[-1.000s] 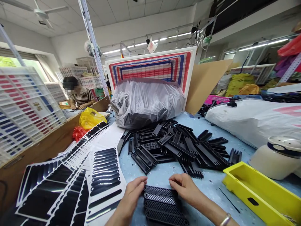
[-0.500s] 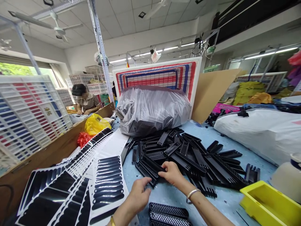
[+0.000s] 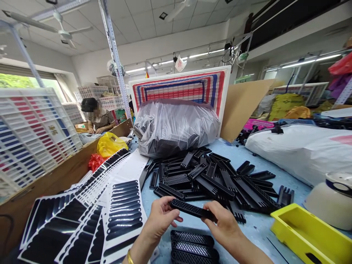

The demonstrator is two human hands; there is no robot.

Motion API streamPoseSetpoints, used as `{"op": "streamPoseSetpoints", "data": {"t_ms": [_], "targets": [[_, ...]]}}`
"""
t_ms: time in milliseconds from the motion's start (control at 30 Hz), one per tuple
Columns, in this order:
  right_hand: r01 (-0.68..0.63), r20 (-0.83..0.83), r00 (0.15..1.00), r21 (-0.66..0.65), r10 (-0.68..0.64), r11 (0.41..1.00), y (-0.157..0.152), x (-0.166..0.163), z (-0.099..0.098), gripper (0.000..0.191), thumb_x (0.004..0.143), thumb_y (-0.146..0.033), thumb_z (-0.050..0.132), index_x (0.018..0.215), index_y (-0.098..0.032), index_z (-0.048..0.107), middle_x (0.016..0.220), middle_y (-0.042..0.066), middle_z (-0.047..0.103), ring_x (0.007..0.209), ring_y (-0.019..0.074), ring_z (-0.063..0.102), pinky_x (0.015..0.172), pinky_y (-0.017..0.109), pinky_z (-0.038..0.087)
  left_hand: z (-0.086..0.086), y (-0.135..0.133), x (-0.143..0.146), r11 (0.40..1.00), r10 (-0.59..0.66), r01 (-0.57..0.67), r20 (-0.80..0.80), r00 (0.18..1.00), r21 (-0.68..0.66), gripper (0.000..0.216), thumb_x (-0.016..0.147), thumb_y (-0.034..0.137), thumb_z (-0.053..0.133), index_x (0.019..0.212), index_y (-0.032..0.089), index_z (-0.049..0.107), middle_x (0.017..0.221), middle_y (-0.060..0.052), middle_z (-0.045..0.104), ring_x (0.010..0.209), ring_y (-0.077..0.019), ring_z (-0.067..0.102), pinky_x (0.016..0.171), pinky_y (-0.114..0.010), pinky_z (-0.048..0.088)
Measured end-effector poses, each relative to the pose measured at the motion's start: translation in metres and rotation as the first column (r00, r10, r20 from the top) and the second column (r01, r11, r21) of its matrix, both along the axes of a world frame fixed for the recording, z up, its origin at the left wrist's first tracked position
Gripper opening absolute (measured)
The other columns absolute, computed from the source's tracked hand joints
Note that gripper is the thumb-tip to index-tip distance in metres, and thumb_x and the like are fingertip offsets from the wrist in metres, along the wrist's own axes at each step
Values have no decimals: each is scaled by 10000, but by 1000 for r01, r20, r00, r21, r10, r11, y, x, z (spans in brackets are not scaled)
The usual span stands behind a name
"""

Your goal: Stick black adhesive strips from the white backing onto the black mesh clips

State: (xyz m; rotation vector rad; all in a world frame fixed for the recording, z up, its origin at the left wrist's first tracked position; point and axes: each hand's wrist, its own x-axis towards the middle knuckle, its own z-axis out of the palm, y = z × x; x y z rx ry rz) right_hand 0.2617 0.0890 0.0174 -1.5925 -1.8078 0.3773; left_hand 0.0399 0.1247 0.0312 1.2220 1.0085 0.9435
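Observation:
Between my two hands, a long black plastic piece with a textured lattice face [image 3: 189, 208] is held up over the table, tilted down to the right. My right hand [image 3: 224, 222] grips its right end. The thumb and index finger of my left hand [image 3: 161, 216] pinch its left end, with the other fingers curled loosely below. Just beneath lies a small row of similar lattice-faced pieces [image 3: 192, 246]. Beyond my hands spreads a heap of black slotted pieces [image 3: 198, 176], some with forked ends.
Sheets of black strip stickers [image 3: 125, 209] fan out at left. A yellow bin [image 3: 308, 231] and a white bottle [image 3: 330, 205] stand at right. Behind the heap sits a grey plastic bag [image 3: 176, 126] against a striped basket [image 3: 224, 99]. Another person [image 3: 97, 117] sits far left.
My right hand has lifted a lattice-faced piece from the heap and brought it nearer. My left hand has moved up and closed on its other end. The view has shifted slightly.

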Motion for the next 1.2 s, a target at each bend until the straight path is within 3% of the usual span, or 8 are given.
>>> {"op": "streamPoseSetpoints", "data": {"t_ms": [100, 200, 367, 500, 600, 733, 967, 1200], "targets": [[-23, -54, 998, -69, 19, 997, 0, -1, -1, 130, 649, -206, 571, 758, -227, 639, 768, 33, 642, 717, 219, 602, 679, 330, 447, 4, -2, -6, 994, -22, 40, -163, 986, 106, 249, 693, 375, 675, 781, 143, 695, 623, 17, 585, 580, -158, 625, 493, -227, 399], [-19, -121, 993, -156, 0, 988, -2, -1, -3, 152, 572, -165, 580, 689, -229, 652, 719, 15, 634, 691, 206, 584, 672, 321, 445, -1, -2, -11, 984, -13, 50, -206, 978, 172, 129, 639, 274, 688, 602, 150, 683, 555, 30, 548, 623, -148, 543, 583, -251, 397], [-12, -257, 965, -229, -48, 973, -5, 1, -4, 130, 598, -246, 622, 716, -220, 669, 719, 13, 657, 655, 189, 595, 617, 300, 470, -17, 3, -19, 996, -32, 40, -103, 994, 79, 259, 555, 246, 730, 779, 119, 765, 623, -2, 638, 624, -156, 557, 597, -265, 412], [-30, -409, 907, -297, -99, 954, 1, 3, -2, 384, 766, -507, 520, 871, -185, 701, 766, 49, 693, 680, 206, 653, 546, 287, 491, -22, 8, -23, 1000, 18, -14, 149, 989, -28, 418, 482, 116, 752, 899, 135, 774, 793, -44, 734, 739, -174, 624, 647, -248, 459], [-63, -475, 872, -347, -117, 936, 11, 0, -6, 419, 694, -556, 562, 742, -165, 703, 617, 38, 659, 528, 186, 600, 437, 271, 422, -23, 10, -19, 999, 27, -15, 246, 969, -49, 417, 464, 32, 674, 852, 148, 775, 808, -35, 750, 769, -168, 638, 679, -236, 476], [-64, -540, 831, -331, -133, 942, 24, -8, -13, 367, 561, -479, 676, 744, -164, 718, 521, -6, 621, 496, 164, 561, 482, 278, 420, -24, 12, -8, 999, 47, -47, 179, 983, -4, 405, 462, 37, 622, 830, 150, 747, 811, -28, 743, 794, -191, 661, 720, -268, 512], [-137, -607, 792, -292, -72, 947, 33, -10, 5, 377, 602, -444, 738, 832, -146, 737, 749, 55, 740, 732, 220, 682, 698, 336, 536, -19, 26, 1, 998, 36, -41, 93, 995, 56, 400, 485, 24, 575, 843, 166, 686, 806, -4, 727, 833, -183, 677, 810, -274, 514], [-162, -532, 846, -328, -40, 931, 20, -14, -12, 291, 481, -157, 689, 767, -176, 740, 693, 20, 738, 677, 206, 678, 665, 314, 540, -23, 21, -11, 995, -94, 96, -74, 993, 26, 348, 530, 21, 545, 813, 147, 704, 777, -22, 744, 804, -193, 689, 770, -293, 504]]}}
